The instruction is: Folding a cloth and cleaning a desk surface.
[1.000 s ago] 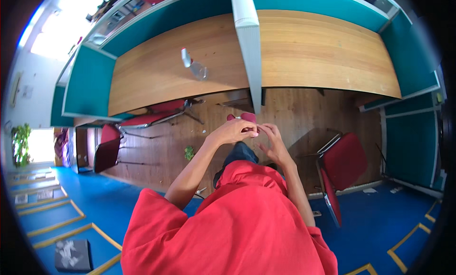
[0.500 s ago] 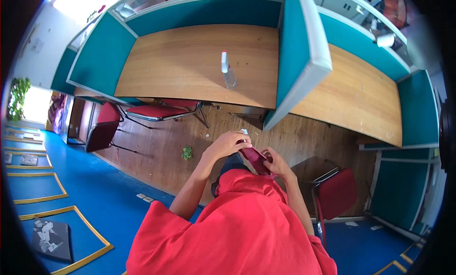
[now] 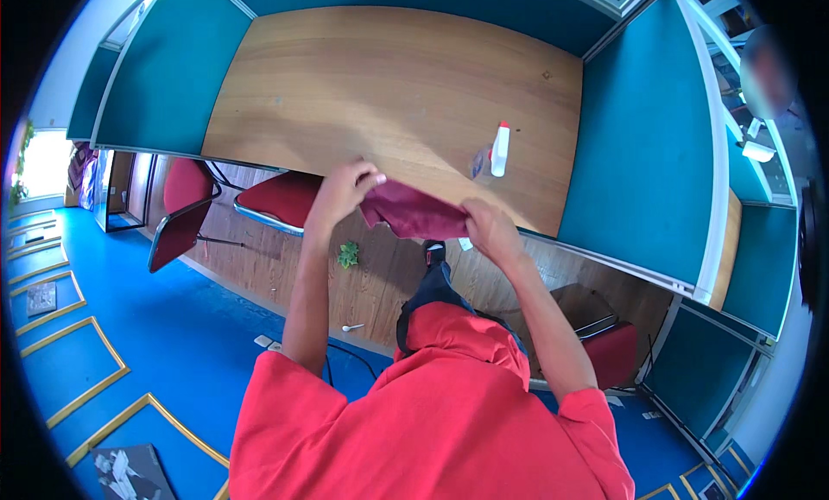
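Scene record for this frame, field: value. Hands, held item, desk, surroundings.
left_hand: gripping the left end of the cloth
right_hand: closed on the cloth's right end
held_item: dark red cloth, spread between left hand and right hand, near the desk's front edge
desk: wooden desk, teal partition on its right
on_desk: clear spray bottle, white head with red tip, apart from the cloth
seating: red chair at the front edge, left of the cloth
floor: small green plant on wood-look flooring
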Demonstrator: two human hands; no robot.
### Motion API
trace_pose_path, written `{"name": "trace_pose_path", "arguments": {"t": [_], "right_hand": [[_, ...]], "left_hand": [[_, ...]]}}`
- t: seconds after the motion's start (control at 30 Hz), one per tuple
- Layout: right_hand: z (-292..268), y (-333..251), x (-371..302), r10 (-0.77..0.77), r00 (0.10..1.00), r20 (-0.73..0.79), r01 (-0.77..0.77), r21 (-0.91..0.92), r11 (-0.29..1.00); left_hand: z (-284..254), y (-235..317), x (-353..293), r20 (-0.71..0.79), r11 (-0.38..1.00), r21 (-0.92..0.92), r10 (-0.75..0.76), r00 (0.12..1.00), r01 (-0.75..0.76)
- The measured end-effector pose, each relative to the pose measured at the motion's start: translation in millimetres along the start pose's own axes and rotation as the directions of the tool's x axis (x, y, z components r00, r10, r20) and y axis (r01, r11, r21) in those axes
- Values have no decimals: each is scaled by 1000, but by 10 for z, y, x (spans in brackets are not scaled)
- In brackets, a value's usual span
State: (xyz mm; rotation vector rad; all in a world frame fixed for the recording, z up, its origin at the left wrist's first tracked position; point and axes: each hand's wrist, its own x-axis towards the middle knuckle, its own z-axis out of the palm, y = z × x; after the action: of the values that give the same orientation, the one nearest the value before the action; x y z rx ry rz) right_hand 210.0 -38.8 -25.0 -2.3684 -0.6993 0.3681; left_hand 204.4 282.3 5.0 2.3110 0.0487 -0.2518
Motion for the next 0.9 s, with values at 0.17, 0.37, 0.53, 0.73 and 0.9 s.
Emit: {"name": "trace_pose_path", "arguments": {"t": [0.17, 0.37, 0.53, 0.73, 0.9], "right_hand": [[-283, -397, 816, 33, 981, -193, -42, -42, 998], [-223, -289, 464, 11, 920, -391, -10, 6, 1000], [89, 89, -843, 526, 850, -23, -515, 167, 841], [246, 161, -2420, 888, 457, -56, -739, 532, 414], [260, 131, -3167, 947, 257, -191, -674, 667, 318]], "left_hand": [[-238, -265, 744, -267, 959, 249, 199, 943, -132], [53, -200, 891, -197, 922, 206, 366, 909, -327], [514, 219, 609, 570, 977, -206, 71, 818, 59], [1206, 924, 366, 839, 988, -78, -8, 544, 135], [1652, 1436, 149, 871, 994, -110, 110, 479, -29]]}}
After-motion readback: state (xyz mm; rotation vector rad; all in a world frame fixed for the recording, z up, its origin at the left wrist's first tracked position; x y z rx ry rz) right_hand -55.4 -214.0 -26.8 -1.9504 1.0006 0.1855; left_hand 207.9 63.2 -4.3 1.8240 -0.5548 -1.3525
